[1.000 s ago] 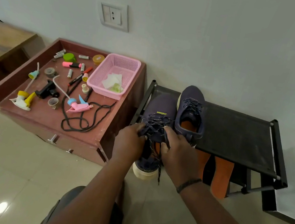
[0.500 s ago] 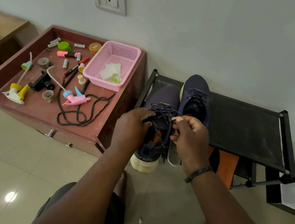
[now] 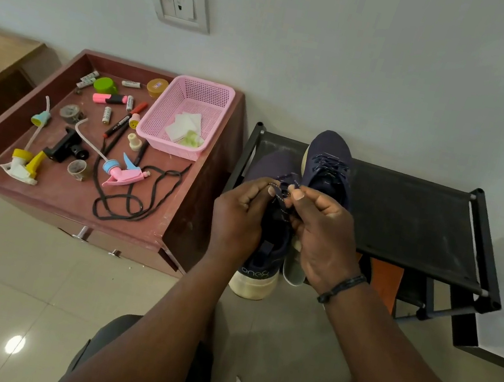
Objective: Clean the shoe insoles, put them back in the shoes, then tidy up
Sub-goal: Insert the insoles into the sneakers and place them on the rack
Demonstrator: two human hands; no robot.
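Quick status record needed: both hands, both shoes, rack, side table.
left hand: pinching the lace of the near shoe
right hand: pinching the same lace
near shoe: on the rack's front edge, heel overhanging
far shoe: on the black rack, laced
orange insoles: below the rack top
pink basket: on the red side table, holding white wipes

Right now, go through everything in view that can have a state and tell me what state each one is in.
Near shoe: heel toward the camera, laces being worked.
Laces: pinched in both hands.
Left hand: fingers curled on the laces.
Right hand: fingers pinching the laces.
Far shoe: on the rack, laced.
Pink basket: upright, holding white pads.
Black cord: loose, lying tangled.
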